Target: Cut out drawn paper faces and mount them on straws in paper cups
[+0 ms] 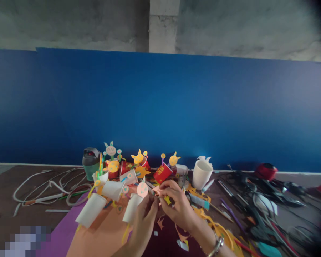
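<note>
My left hand [145, 213] and my right hand [178, 204] meet near the middle of the table, fingertips pinched close together. Between them is a small pink paper piece [157, 190], partly hidden by the fingers. Just left of my left hand lies a white paper cup [131, 208], with a round pink paper face [142, 189] by its top. Two more white cups, one nearer [91, 210] and one farther [113, 190], lie tipped over on orange paper [96, 239]. Beyond my hands a red paper cup [163, 173] leans beside a yellow paper face [173, 159].
A white mug [202, 174] stands behind my right hand. Yellow paper offcuts [220, 232], a glue-stick-like tube [200, 201] and a black glue gun [266, 214] with tangled cords lie right. Looped white cable [50, 184] and a grey-green container [91, 164] are left. A blue panel [160, 107] stands behind.
</note>
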